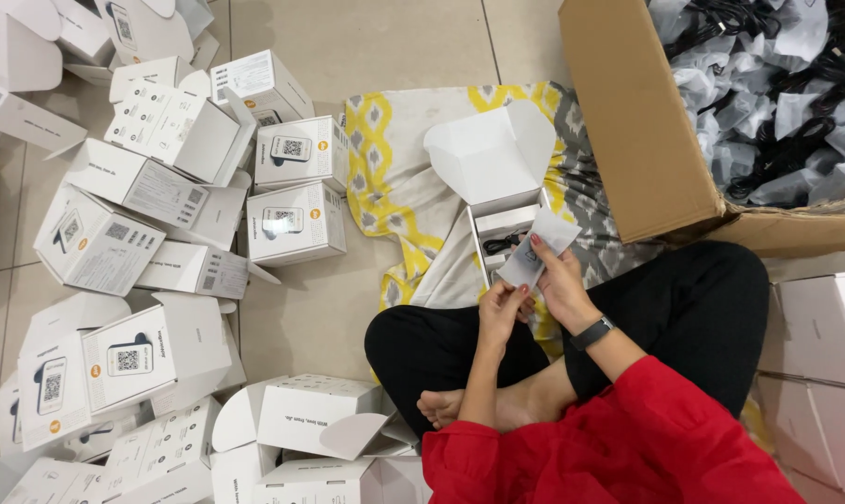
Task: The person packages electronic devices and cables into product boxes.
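Note:
I sit cross-legged on the floor. My left hand [503, 306] pinches the lower edge of a small white paper packet [539, 247]. My right hand [559, 280], with a dark band on its wrist, grips the same packet from the right. Just beyond the packet lies an open white box [493, 163] with its lid flipped up, resting on a yellow and grey patterned cloth [390, 168]. A black cable shows inside the box's tray [507, 241].
Many small white product boxes [161, 187], some open, cover the tiled floor at left and in front of my knees. A large cardboard carton [642, 131] full of bagged black cables stands at upper right. More white boxes [824, 355] stack at right.

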